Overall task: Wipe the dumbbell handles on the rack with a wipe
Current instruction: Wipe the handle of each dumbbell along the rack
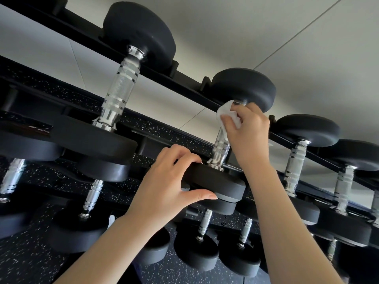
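So I'm on the top shelf of the rack (184,87), working the middle dumbbell (242,87). My right hand (248,128) has the white wipe (226,113) bunched in curled fingers, wrapped round the upper end of that dumbbell's handle (220,144), right under the far head. My left hand (170,181) is steadying the near head (215,181), fingers hooked over the top edge and thumb underneath.

Progress-wise I'd call it partway through this one handle; the knurled lower bit is uncovered. Can't honestly tell which other handles are done, since chrome looks the same wiped or not. The big one to the left (121,87), the ones to the right (295,167) and the lower rows (92,195) probably all still need doing.

My palm hides the part of the handle under the wipe, and the rack runs off both edges.
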Action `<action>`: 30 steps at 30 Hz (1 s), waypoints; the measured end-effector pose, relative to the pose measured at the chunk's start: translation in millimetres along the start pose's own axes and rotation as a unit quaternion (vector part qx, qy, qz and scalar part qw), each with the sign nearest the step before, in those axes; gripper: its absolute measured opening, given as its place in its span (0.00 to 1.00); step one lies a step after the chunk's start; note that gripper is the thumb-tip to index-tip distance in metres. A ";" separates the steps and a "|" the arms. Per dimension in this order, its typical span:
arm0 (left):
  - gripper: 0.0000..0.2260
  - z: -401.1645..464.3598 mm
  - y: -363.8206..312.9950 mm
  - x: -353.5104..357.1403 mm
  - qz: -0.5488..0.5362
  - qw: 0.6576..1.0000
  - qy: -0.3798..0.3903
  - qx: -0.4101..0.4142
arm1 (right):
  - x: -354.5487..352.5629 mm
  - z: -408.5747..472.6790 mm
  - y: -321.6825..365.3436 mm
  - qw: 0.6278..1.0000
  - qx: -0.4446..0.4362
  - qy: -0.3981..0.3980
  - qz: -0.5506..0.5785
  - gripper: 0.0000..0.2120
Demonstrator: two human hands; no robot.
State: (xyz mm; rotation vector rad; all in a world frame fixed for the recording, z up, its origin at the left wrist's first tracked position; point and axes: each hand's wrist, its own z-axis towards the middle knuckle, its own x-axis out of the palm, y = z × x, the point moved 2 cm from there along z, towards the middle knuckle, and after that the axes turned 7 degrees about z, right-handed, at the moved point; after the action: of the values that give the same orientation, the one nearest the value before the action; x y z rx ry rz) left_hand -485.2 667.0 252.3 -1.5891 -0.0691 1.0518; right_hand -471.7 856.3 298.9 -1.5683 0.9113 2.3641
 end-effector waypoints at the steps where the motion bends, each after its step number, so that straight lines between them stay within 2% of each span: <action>1: 0.27 0.1 -0.4 -0.5 0.001 1.000 0.001 0.001 | -2.0 -2.9 1.5 1.000 0.010 0.025 -0.005 0.11; 4: 0.27 0.6 -0.9 -1.3 0.003 1.000 0.002 0.002 | -5.9 -9.3 5.8 0.997 0.022 0.066 -0.024 0.14; 6: 0.27 0.7 -0.9 -1.2 0.004 1.000 0.004 0.001 | -5.1 -7.5 8.5 0.997 0.023 0.058 -0.043 0.11; 9: 0.26 0.1 -1.0 -0.8 0.005 1.000 0.006 -0.003 | -0.9 -2.2 9.4 0.999 -0.006 0.003 -0.035 0.01; 17: 0.26 -1.4 -1.4 0.2 0.009 1.000 -0.001 -0.007 | 6.5 6.0 -4.1 0.991 -0.006 -0.136 -0.015 0.06; 21: 0.26 -1.6 -1.0 0.3 0.013 1.000 -0.004 0.000 | 5.4 0.5 -11.9 0.977 0.063 -0.194 0.061 0.07; 24: 0.27 -1.3 -1.6 -0.7 0.016 1.000 0.002 0.000 | 2.5 -5.0 -18.8 0.970 0.123 -0.187 0.091 0.08; 28: 0.28 0.4 -2.3 -2.8 0.029 0.999 0.013 0.007 | -12.0 -14.8 -25.8 0.956 0.184 -0.181 0.139 0.18; 30: 0.29 2.4 -4.1 -4.6 0.046 0.999 0.017 0.020 | -25.0 -23.5 -25.7 0.951 0.199 -0.178 0.155 0.16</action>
State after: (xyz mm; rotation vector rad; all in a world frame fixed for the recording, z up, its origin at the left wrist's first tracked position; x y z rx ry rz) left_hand -487.5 667.6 258.4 -1.5856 0.0478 1.0905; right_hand -430.9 868.3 304.5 -0.8658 1.5089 2.3400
